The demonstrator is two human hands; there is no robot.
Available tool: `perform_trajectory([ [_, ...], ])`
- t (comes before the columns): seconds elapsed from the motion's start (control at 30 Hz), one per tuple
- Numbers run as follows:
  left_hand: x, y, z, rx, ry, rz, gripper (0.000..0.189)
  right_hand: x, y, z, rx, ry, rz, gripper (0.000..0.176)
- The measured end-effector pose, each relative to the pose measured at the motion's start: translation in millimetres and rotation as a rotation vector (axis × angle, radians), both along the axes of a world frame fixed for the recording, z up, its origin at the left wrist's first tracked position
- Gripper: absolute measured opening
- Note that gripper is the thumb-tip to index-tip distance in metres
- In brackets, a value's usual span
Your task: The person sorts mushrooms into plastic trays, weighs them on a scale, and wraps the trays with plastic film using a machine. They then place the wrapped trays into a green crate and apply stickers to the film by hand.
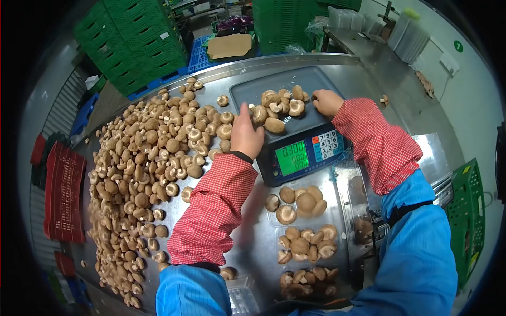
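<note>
My left hand (247,135) is at the left edge of the scale, fingers stretched upward, beside the mushrooms (274,125) on the grey weighing plate (247,95). At the right of this small pile is my right hand (328,102), its fingers bent and apart from the thumb; its fingertips are partly hidden. I see nothing held in either hand. The scale's green display (293,158) seems to read 0.300 on its top line, with a keypad (328,145) to its right.
A large heap of brown mushrooms (142,174) covers the steel table's left side. Clear trays of mushrooms (300,246) line up below the scale, by a metal machine (348,205). Green crates (137,42) stand behind; a red crate (65,192) is left, another green crate (466,221) right.
</note>
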State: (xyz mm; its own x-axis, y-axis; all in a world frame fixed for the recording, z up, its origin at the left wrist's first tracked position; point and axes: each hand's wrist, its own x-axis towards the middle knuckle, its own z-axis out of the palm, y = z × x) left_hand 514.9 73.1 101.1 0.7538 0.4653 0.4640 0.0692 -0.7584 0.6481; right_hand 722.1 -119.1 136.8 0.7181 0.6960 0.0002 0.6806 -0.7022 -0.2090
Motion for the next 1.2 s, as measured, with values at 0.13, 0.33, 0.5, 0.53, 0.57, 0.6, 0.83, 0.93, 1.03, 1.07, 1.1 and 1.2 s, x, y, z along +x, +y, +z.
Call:
perform_trajectory([
  [0.13,-3,-1,12,-0.077,-0.062,0.018,0.055,-25,-7,21,0.292,-0.124,-0.037,0.026],
  [0.33,1,3,15,-0.300,-0.010,0.030,0.042,-80,21,54,0.483,-0.186,0.181,0.022],
  [0.5,0,14,2,-0.370,-0.066,-0.041,0.024,-90,31,54,0.485,-0.065,0.202,0.026],
  [0.53,3,16,0,-0.412,-0.106,-0.022,0.021,-91,35,51,0.483,-0.054,0.225,0.028],
  [0.57,4,17,-1,-0.454,-0.148,-0.001,0.019,-93,39,49,0.492,-0.046,0.245,0.030],
  [0.6,0,15,8,-0.459,-0.157,0.031,0.017,-97,45,49,0.503,-0.037,0.265,0.033],
  [0.83,-17,3,50,-0.968,-0.248,-0.559,0.022,-109,32,91,0.539,0.845,0.252,0.046],
  [0.93,-13,-14,53,-1.031,-0.204,-0.614,0.025,-106,18,88,0.529,0.900,0.260,0.045],
  [1.03,-5,-21,51,-0.951,-0.182,-0.580,0.031,-105,5,86,0.503,0.800,0.252,0.046],
  [1.07,0,-21,49,-0.830,-0.195,-0.534,0.031,-102,2,84,0.519,0.736,0.268,0.046],
  [1.1,6,-19,45,-0.709,-0.207,-0.487,0.032,-97,-2,81,0.535,0.671,0.283,0.046],
  [1.2,25,1,25,-0.133,-0.203,-0.114,0.052,-74,-3,55,0.469,0.154,0.319,0.038],
])
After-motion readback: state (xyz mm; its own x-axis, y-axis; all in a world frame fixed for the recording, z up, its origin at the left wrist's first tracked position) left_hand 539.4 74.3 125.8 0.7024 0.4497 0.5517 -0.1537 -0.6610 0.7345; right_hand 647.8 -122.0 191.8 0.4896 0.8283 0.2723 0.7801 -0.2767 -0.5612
